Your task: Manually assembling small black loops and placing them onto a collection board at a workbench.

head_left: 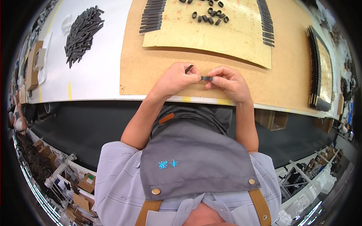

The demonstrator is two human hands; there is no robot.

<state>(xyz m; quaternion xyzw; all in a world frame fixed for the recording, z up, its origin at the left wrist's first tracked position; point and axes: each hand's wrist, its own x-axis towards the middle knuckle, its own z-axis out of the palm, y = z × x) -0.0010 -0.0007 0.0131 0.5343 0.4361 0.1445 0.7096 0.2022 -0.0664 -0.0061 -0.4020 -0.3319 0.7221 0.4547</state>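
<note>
My left hand and my right hand meet over the front of a brown board. Both are closed, with thumb and fingertips pinching a small dark strip stretched between them. A black end sticks up from the left fingers; whether it belongs to the same strip is hidden by the hand. Beyond the hands lies a yellowish sheet. Several small black rings are scattered on it. Flat black strips stand in rows along its left edge and right edge.
A heap of loose black strips lies on the white tabletop to the left. At the far right is another sheet edged with black strips. Cardboard boxes stand at the left, and an open box is below the table edge.
</note>
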